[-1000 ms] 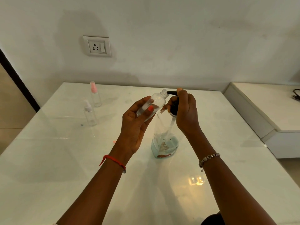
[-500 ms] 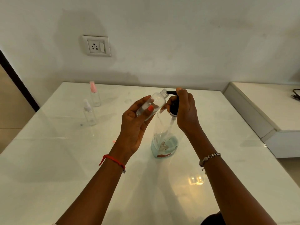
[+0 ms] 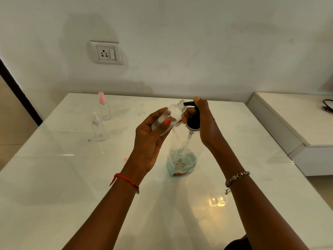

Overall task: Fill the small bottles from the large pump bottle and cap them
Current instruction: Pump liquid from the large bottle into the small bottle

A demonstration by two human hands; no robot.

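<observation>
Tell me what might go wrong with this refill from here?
1. The small bottle is tilted, its narrow neck at the black nozzle; slightly off line, liquid could land on the left hand or the table.
2. Only the right hand, on the pump head, steadies the large pump bottle; a hard press might tip it.
3. Little liquid shows at its bottom, so the pump may draw air.

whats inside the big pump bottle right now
Pale blue liquid low in the pump bottle, plus a white dip tube. The tube's top is hidden inside the black collar.
</observation>
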